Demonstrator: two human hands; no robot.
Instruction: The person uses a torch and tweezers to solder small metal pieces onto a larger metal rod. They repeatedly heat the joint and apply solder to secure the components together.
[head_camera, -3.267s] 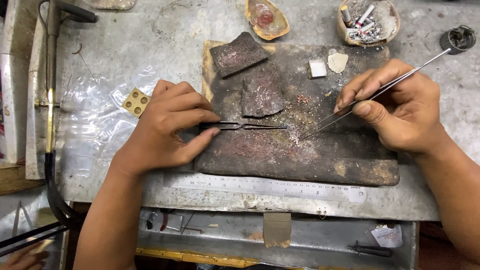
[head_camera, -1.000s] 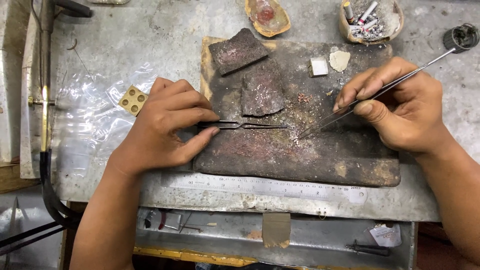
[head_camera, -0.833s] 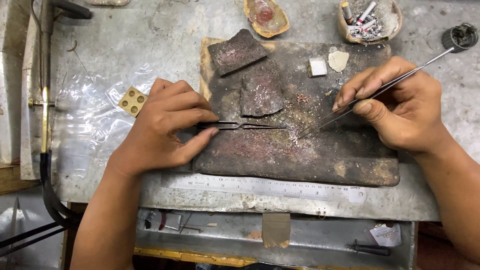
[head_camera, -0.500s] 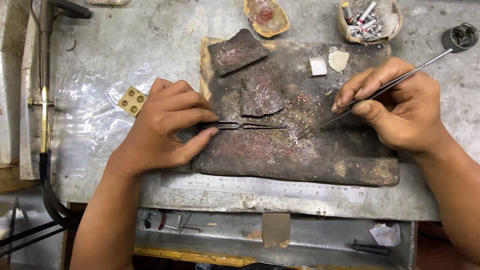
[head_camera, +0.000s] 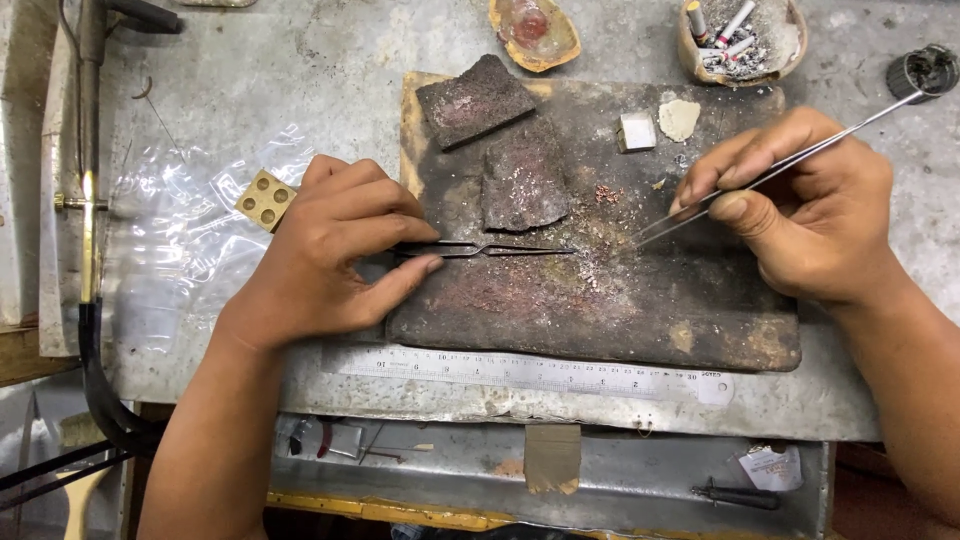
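Here, the left hand (head_camera: 325, 260) pinches dark metal tweezers (head_camera: 480, 250) flat on the charred soldering board (head_camera: 640, 320); the right hand (head_camera: 815, 205) grips a thin steel pick (head_camera: 770, 175), tip near the tweezers' points. A white crumpled label (head_camera: 770, 468) lies in the tray below.

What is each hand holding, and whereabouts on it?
The left hand pinches dark tweezers at their back end, tips pointing right. The right hand grips a long thin metal rod near its lower half, like a pen.

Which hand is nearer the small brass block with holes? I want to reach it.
Left. The left hand lies right beside the brass block, almost touching it; the right hand is far across the charred board.
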